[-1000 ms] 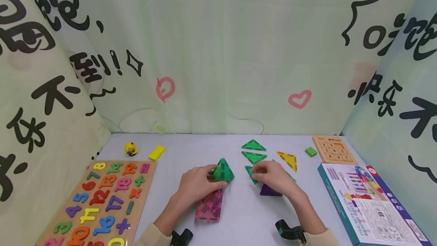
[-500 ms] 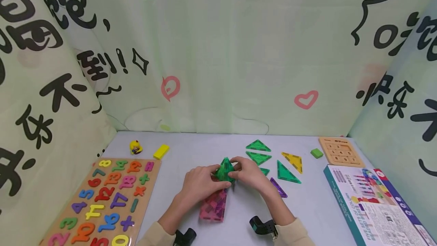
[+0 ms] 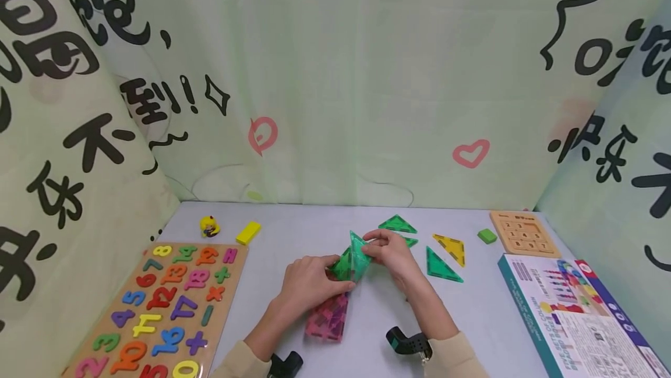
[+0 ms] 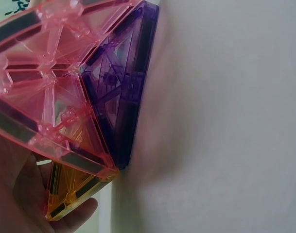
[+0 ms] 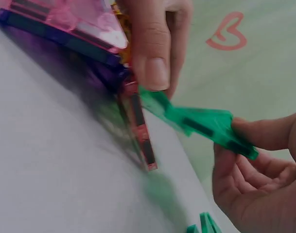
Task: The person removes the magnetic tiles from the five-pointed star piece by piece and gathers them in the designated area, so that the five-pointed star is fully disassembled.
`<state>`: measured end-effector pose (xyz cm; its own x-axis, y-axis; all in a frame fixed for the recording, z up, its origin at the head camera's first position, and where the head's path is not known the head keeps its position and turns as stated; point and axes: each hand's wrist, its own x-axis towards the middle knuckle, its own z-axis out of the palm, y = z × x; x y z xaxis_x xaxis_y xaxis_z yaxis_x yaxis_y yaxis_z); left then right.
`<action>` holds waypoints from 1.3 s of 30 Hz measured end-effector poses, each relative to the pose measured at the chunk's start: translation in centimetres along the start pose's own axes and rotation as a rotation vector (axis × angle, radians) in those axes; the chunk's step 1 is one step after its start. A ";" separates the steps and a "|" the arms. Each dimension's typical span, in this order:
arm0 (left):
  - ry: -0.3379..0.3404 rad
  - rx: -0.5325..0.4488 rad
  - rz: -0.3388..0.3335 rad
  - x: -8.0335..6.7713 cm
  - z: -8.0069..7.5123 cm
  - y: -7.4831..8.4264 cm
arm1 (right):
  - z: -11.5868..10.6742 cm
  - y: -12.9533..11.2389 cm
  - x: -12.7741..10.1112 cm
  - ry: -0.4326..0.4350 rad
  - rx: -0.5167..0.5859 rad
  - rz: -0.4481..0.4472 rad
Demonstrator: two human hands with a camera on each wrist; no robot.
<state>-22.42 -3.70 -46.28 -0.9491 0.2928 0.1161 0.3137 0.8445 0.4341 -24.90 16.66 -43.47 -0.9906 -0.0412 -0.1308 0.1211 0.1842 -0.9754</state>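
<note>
My left hand (image 3: 309, 282) grips a build of see-through magnetic tiles just left of the table's middle. Pink tiles (image 3: 326, 321) make up its near part. In the left wrist view a purple triangle tile (image 4: 122, 92) and a yellow tile (image 4: 75, 189) join the pink ones, fingers behind the yellow. My right hand (image 3: 394, 257) pinches a green triangle tile (image 5: 203, 124) between thumb and fingers at the build's right side. In the right wrist view its far end reaches the left thumb (image 5: 155, 73), where another green tile shows. The right hand partly hides loose tiles behind it.
Loose green tiles (image 3: 441, 266) and a yellow triangle tile (image 3: 451, 248) lie right of the build. A number board (image 3: 173, 302) lies left; a printed box (image 3: 571, 314) and a wooden board (image 3: 521, 232) lie right. Yellow and green blocks and a small figure (image 3: 209, 226) stand farther back.
My right hand came left from the loose green tiles to the build, then drew slightly right and up, pinching a green tile that now stands out. The left hand keeps its grip.
</note>
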 end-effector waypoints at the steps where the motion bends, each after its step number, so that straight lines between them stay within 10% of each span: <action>1: -0.003 0.001 -0.001 0.0 0.0 0.0 | -0.1 -0.1 0.2 0.023 -0.005 -0.002; 20: -0.008 -0.033 0.052 0.3 2.0 2.2 | -1.7 -0.1 6.7 0.095 -0.354 -0.159; 39: 0.035 -0.006 -0.004 0.0 0.3 -0.2 | 1.9 1.5 -0.5 -0.165 -0.306 -0.025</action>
<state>-22.45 -3.76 -46.62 -0.9507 0.2736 0.1457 0.3100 0.8429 0.4398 -24.14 15.08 -45.24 -0.9663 -0.2027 -0.1584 0.0470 0.4661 -0.8835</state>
